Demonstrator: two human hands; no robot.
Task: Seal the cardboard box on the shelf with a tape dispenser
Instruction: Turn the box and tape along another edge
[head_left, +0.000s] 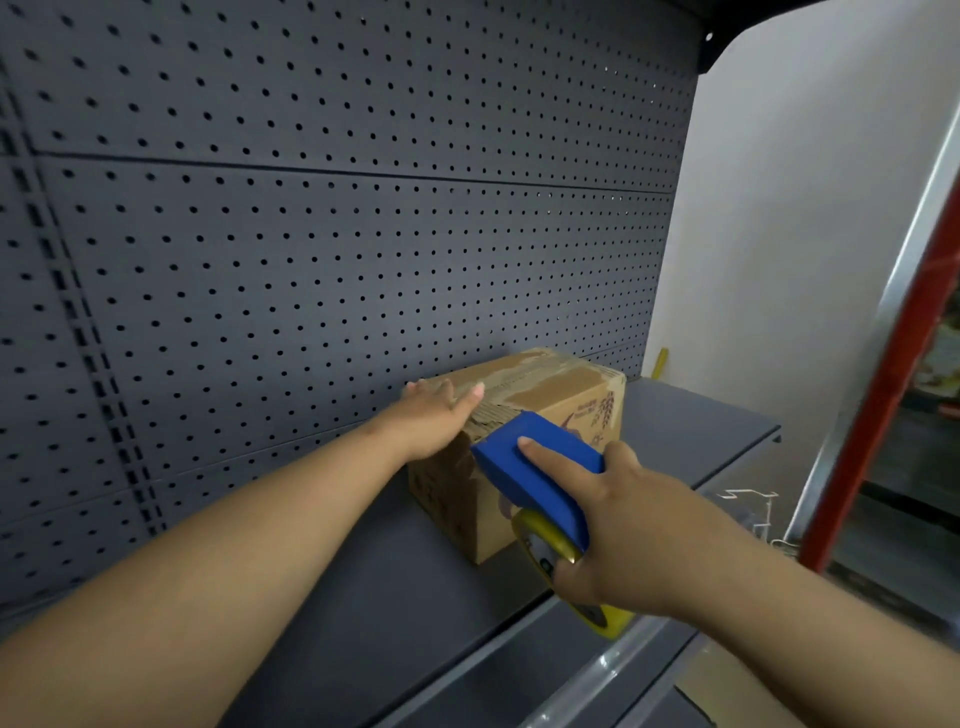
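Note:
A brown cardboard box (566, 395) with closed flaps stands on the dark grey shelf (395, 582), close to the pegboard. My left hand (439, 418) lies flat on the near left part of its top, fingers spread. My right hand (618, 525) grips a blue tape dispenser (535, 475) with a yellowish tape roll, index finger stretched along its blue cover. The dispenser's front end touches the near top edge of the box. Old tape strips and torn patches show on the box top.
A dark perforated back panel (322, 249) rises behind the shelf. To the right are a white wall (810, 208), a red and metal upright (883, 395) and wire hooks (753, 501). A small yellow object (662, 361) stands at the shelf's back right corner.

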